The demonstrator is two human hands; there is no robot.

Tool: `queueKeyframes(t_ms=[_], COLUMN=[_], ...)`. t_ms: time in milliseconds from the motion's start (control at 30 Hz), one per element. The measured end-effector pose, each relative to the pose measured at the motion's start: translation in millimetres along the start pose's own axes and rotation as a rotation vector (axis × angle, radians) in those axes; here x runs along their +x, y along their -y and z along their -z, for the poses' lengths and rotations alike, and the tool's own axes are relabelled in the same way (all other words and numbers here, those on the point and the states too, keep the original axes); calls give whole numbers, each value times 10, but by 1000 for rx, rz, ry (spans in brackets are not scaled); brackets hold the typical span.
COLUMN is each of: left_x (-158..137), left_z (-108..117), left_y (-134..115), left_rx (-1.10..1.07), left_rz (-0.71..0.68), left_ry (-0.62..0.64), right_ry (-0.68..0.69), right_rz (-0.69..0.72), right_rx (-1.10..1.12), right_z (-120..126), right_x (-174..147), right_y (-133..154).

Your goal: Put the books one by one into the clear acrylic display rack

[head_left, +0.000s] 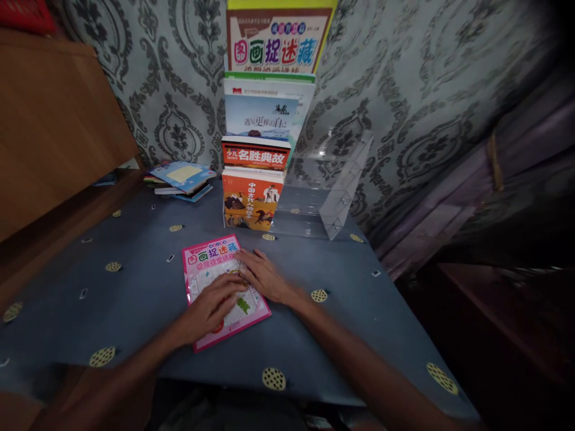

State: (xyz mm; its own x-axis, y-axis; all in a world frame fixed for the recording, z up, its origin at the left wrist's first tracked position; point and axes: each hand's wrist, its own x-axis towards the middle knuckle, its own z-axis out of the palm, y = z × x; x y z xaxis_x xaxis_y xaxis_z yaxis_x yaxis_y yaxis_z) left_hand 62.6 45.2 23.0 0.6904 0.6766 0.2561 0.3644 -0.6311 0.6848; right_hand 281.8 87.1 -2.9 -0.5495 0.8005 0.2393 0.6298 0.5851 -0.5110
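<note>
A glossy, rectangular book with a pink border [234,312], multicoloured Chinese title characters, a pale patterned panel and a green shape near its lower right is lying aslant on the dark blue surface printed with yellow pineapples [148,299]. Over its cover, the left hand [218,301] is spreading open across the middle and the right hand [264,278], also open, is covering the right edge. Beyond, a clear plastic stepped rack [344,200] is holding upright books [252,202].

Left hand [213,304] partly hides pink book [245,310]; red object [26,14] cut by left edge.
</note>
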Motion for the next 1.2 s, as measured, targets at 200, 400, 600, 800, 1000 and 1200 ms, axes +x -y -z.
queueKeyframes(t_ms=[200,400,600,800,1000,1200], left_x=[49,161,235,198,171,173], left_z=[36,143,212,147,126,131], left_y=[119,287,426,504,571,561], left_rx=[-312,-301,-462,-586,-597,-552], left_rz=[177,187,291,334,348,345], left_ry=[-215,-294,-409,-455,-485,-462], right_ry=[86,104,164,208,223,277], right_rz=[3,-10,28,210,249,86], right_rx=[-204,-289,-243,-110,-49,-16], right_z=[21,-87,-314,-541,-553,-295], right_x=[-486,-709,-637,-436,-418,-604], right_y=[289,571,1022,1452,1472,1316])
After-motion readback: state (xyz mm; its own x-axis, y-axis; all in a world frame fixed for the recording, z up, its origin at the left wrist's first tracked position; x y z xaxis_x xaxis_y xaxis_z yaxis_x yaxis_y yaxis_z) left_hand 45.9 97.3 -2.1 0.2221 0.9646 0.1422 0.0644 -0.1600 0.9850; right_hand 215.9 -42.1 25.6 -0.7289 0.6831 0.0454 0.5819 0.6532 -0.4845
